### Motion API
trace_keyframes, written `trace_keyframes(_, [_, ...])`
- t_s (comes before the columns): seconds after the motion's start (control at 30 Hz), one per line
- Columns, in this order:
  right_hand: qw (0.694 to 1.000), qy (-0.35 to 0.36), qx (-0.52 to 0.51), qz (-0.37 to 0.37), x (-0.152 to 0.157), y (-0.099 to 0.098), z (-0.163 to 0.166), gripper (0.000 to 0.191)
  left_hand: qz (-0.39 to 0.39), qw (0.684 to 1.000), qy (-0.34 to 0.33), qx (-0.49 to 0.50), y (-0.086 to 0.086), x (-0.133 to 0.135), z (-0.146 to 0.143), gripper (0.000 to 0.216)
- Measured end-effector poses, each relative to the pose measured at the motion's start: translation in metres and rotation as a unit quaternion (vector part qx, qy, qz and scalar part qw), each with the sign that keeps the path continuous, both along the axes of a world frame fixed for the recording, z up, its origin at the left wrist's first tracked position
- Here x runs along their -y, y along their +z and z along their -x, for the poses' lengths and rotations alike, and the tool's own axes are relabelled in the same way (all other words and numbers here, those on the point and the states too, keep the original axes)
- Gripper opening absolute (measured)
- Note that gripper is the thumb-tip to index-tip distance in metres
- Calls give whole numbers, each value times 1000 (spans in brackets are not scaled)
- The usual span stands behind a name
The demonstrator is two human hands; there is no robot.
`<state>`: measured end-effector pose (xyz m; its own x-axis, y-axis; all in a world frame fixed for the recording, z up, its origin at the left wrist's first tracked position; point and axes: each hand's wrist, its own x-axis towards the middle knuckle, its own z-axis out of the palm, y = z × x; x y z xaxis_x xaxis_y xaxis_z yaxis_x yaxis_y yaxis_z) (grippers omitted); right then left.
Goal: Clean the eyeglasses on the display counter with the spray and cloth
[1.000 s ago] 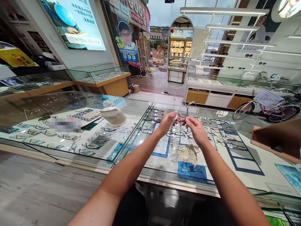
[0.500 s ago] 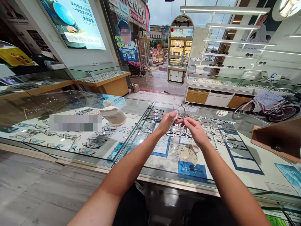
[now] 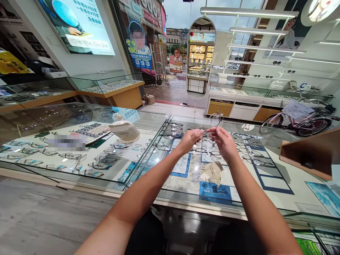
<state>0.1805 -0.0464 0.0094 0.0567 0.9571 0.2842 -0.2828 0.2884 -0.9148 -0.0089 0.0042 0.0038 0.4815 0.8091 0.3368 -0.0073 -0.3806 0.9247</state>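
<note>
Both my hands are raised together over a glass display counter (image 3: 148, 170) in an optician's shop. My right hand (image 3: 224, 143) pinches a thin-rimmed pair of glasses (image 3: 214, 122), whose round lens stands up above my fingers. My left hand (image 3: 191, 140) is closed next to it, thumb and fingers pinched on a small white thing at the frame; what that thing is, I cannot make out. Under the glass lie rows of spectacle frames (image 3: 170, 134) on white and blue mats.
A white rounded device (image 3: 124, 130) sits on the counter top to the left. A folded beige cloth (image 3: 211, 171) lies below my hands. A wooden box (image 3: 308, 156) stands at the right. Behind are an oval mirror (image 3: 200, 56), lit shelves and a pink bicycle (image 3: 297, 120).
The glasses have shifted a little to the right and up in my fingers. My hands stay together. The camera has turned slightly right.
</note>
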Motion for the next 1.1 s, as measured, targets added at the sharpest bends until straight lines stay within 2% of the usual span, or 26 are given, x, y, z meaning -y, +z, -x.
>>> trace_keyframes(0.2, [1000, -1, -11, 11, 1, 0, 1, 36, -53, 996, 3, -71, -10, 2, -2, 61])
trace_keyframes(0.3, [1000, 0, -13, 11, 2, 2, 1, 36, -59, 996, 10, -70, -5, 4, 2, 63])
trace_keyframes(0.37, [1000, -2, -15, 9, 2, 3, 0, 35, -68, 995, 46, -48, 1, 0, 9, 63])
trace_keyframes(0.43, [1000, -5, -19, 10, 2, 3, -1, 34, -74, 989, 131, -2, 7, -12, 21, 62])
trace_keyframes(0.5, [1000, -5, -26, 12, 2, 4, -3, 35, -74, 956, 278, 52, 10, -31, 38, 53])
trace_keyframes(0.6, [999, -2, -39, 13, 0, 3, -5, 36, -59, 860, 501, 81, 6, -65, 70, 25])
trace_keyframes(0.7, [999, 1, -46, 15, -1, 3, -7, 36, 25, 769, 637, 38, -3, -92, 99, 17])
trace_keyframes(0.73, [999, 3, -47, 16, -2, 2, -8, 36, 54, 752, 656, 22, -7, -97, 106, 18])
trace_keyframes(0.8, [999, 5, -47, 16, -2, 2, -9, 36, 79, 738, 670, 1, -14, -103, 116, 22])
trace_keyframes(0.97, [999, -3, -35, 17, -3, 1, -11, 35, 95, 759, 644, -10, -29, -108, 129, 25])
trace_keyframes(1.1, [1000, 0, -23, 19, -4, 0, -11, 39, 119, 754, 646, -18, -41, -114, 138, 24])
